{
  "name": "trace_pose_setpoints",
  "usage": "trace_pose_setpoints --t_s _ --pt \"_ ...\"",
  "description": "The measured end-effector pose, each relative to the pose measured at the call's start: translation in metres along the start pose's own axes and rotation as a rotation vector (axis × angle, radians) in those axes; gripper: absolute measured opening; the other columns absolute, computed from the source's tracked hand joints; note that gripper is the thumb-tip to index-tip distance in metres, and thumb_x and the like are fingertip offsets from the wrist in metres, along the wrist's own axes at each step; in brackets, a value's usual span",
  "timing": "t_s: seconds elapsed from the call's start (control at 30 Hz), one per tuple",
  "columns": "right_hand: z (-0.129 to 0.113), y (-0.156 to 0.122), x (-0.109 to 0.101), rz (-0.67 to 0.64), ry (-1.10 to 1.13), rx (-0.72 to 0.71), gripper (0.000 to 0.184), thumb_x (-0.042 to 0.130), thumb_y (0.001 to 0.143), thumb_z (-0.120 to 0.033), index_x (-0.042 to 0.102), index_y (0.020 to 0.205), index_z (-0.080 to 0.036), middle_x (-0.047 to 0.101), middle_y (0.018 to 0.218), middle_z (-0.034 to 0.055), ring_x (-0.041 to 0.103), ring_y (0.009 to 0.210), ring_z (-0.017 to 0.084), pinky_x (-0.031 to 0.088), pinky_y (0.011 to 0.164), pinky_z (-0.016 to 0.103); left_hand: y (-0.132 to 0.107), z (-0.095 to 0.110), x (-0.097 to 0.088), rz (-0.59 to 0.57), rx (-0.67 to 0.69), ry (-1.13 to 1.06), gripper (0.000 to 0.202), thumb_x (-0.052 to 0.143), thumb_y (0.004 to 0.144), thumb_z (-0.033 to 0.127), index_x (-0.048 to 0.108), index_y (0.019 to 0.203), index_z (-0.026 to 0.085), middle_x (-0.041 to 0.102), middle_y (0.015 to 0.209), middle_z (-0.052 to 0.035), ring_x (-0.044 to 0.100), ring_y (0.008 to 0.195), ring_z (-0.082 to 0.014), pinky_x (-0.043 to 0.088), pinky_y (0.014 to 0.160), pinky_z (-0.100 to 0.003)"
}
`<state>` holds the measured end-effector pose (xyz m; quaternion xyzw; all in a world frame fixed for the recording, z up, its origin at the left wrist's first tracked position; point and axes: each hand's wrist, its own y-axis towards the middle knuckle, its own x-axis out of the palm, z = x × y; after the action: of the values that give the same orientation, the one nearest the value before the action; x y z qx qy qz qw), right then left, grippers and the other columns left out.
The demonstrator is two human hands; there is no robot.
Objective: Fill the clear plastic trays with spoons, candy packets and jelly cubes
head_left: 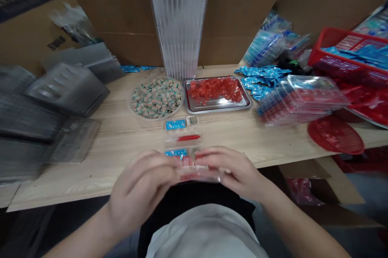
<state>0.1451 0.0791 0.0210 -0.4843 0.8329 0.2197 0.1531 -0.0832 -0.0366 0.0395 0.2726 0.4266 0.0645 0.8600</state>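
Left hand and right hand pinch a clear plastic box

Fingers of both hands close round opposite ends of the box, just above the table edge. Just ahead of the hands lies a second clear box with a blue packet and a red stick. Farther ahead, left to right: blurred plastic trays, a plate of striped sweets, a steel tray of red sweets, stacked clear boxes. A loose pinch could drop the held box, scattering its contents.

Candy plate left of steel tray, stacked blister trays right, blister tray before both, on wooden table
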Motion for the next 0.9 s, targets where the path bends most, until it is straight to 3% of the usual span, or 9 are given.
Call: trace_pose_setpoints --t_s 0.1,0.17,0.27,0.33,0.4,0.5,0.63,0.8,0.9 --pt "0.013 0.009 0.012 0.257 0.203 0.154 0.020 0.050 0.089 -0.027 0.061 0.105 -0.023 0.065 0.109 0.0051 0.061 0.101 0.016 0.049 0.089 0.034 0.011 -0.017 0.004 0.173 -0.229 -0.040 0.045 0.070 0.070 0.021 0.054 0.111 0.030 0.059 0.118 -0.0029 0.057 0.107 -0.0228 0.043 0.097 -0.041" --pt "0.019 0.011 0.021 0.354 0.380 0.310 0.021 0.054 0.086 -0.032 0.060 0.102 -0.020 0.067 0.102 0.0053 0.064 0.089 0.016 0.053 0.080 0.032 0.003 -0.026 0.014 0.226 -0.448 -0.232 0.066 0.073 0.068 0.030 0.042 0.126 0.029 0.050 0.130 -0.0071 0.054 0.112 -0.0245 0.044 0.096 -0.043" --pt "0.029 -0.001 0.037 0.311 0.520 0.511 0.027 0.052 0.086 -0.038 0.056 0.103 -0.018 0.066 0.084 0.0027 0.064 0.068 0.013 0.053 0.064 0.028 -0.029 -0.026 0.038 0.156 -0.849 -0.600 0.056 0.062 0.077 0.037 0.041 0.127 0.021 0.062 0.104 -0.0089 0.063 0.090 -0.0197 0.054 0.074 -0.034" --pt "0.038 -0.013 0.050 0.270 0.447 0.605 0.030 0.050 0.086 -0.041 0.055 0.104 -0.017 0.061 0.073 -0.0002 0.059 0.059 0.011 0.049 0.055 0.024 -0.053 -0.020 0.053 0.177 -1.040 -0.671 0.053 0.063 0.077 0.038 0.043 0.123 0.019 0.063 0.086 -0.0043 0.063 0.079 -0.0163 0.054 0.065 -0.028" --pt "0.047 -0.023 0.061 0.266 0.268 0.646 0.031 0.051 0.085 -0.041 0.056 0.105 -0.017 0.057 0.070 -0.0017 0.054 0.056 0.010 0.045 0.051 0.023 -0.070 -0.015 0.061 0.222 -1.127 -0.635 0.055 0.066 0.073 0.039 0.046 0.120 0.018 0.062 0.086 -0.0030 0.062 0.075 -0.0145 0.054 0.064 -0.026" --pt "0.053 -0.029 0.071 0.271 -0.022 0.649 0.033 0.053 0.083 -0.036 0.054 0.111 -0.019 0.054 0.069 -0.0025 0.052 0.057 0.012 0.043 0.053 0.024 -0.081 -0.018 0.066 0.230 -1.153 -0.469 0.053 0.064 0.074 0.042 0.049 0.119 0.018 0.060 0.094 -0.0050 0.062 0.070 -0.0135 0.054 0.063 -0.028" --pt "0.052 -0.028 0.074 0.250 -0.226 0.654 0.033 0.049 0.085 -0.034 0.051 0.115 -0.020 0.055 0.065 -0.0031 0.053 0.056 0.013 0.042 0.053 0.025 -0.084 -0.029 0.069 0.129 -1.002 -0.084 0.048 0.059 0.077 0.045 0.053 0.118 0.020 0.058 0.103 -0.0084 0.059 0.070 -0.0152 0.053 0.064 -0.032" --pt "0.059 -0.034 0.070 0.221 -0.274 0.655 0.031 0.050 0.084 -0.037 0.050 0.112 -0.022 0.055 0.062 -0.0046 0.054 0.052 0.014 0.041 0.052 0.026 -0.097 -0.033 0.075 0.023 -0.773 0.081 0.045 0.058 0.080 0.039 0.051 0.120 0.020 0.055 0.112 -0.0114 0.056 0.100 -0.0256 0.050 0.081 -0.042" --pt "0.073 -0.025 0.053 0.321 -0.318 0.629 0.027 0.049 0.085 -0.036 0.053 0.107 -0.021 0.055 0.063 -0.0031 0.056 0.056 0.015 0.043 0.054 0.026 -0.094 -0.037 0.074 0.048 -0.642 0.208 0.046 0.059 0.080 0.035 0.049 0.122 0.022 0.052 0.120 -0.0129 0.050 0.113 -0.0292 0.043 0.094 -0.050"
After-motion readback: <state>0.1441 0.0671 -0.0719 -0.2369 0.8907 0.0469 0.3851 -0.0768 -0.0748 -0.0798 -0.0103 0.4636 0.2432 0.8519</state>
